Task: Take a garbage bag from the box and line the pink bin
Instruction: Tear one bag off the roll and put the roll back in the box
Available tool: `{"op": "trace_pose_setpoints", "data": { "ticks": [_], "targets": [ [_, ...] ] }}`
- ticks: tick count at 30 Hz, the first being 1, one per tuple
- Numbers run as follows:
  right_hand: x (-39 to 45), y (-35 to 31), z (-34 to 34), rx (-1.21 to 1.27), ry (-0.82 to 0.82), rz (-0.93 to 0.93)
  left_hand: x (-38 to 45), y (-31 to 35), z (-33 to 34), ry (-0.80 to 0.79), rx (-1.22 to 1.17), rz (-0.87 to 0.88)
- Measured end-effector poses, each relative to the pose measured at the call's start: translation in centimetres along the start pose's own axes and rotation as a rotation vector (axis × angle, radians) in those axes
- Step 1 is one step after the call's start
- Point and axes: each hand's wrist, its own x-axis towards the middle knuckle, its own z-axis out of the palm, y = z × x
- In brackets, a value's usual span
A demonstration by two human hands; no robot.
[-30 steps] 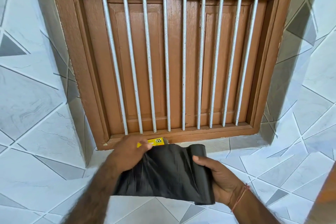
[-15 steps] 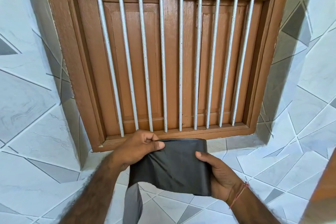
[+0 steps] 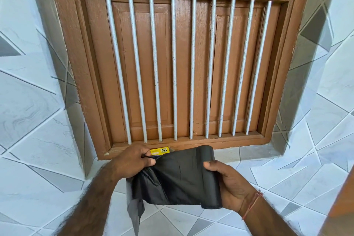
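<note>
L hand pinches black garbage bag edge shut; R hand clasps its roll.

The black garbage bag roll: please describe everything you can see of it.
The black garbage bag roll is thin, slightly glossy plastic, partly unrolled. Its rolled part stands nearly upright on the right, gripped by the right hand. The loose sheet stretches left to the left hand, whose fingers pinch its top edge. The sheet is wrinkled near the left, and a corner hangs down below. It is held in the air before the wooden window frame.
</note>
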Motion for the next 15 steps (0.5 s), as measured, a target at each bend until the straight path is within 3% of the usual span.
{"op": "trace_pose_setpoints", "data": {
  "ticks": [2, 5, 8, 11, 15],
  "targets": [
    [0.0, -0.3, 0.1, -0.067, 0.029, -0.027, -0.2, 0.2, 0.3, 0.058, -0.027, 0.0],
    [0.1, -0.6, 0.9, -0.182, 0.037, -0.047, -0.6, 2.6, 2.0, 0.166, -0.204, 0.142],
    [0.3, -0.7, 1.7, -0.213, -0.025, -0.042, -1.3, 6.0, 4.5, -0.052, -0.542, 0.216],
    [0.2, -1.2, 1.3, -0.179, -0.014, -0.053, -1.1, 6.3, 5.8, -0.116, -0.708, 0.15],
    [-0.3, -1.4, 0.0, -0.115, 0.067, -0.057, -1.0, 6.4, 4.3, -0.031, -0.596, 0.149]
  ]
}}
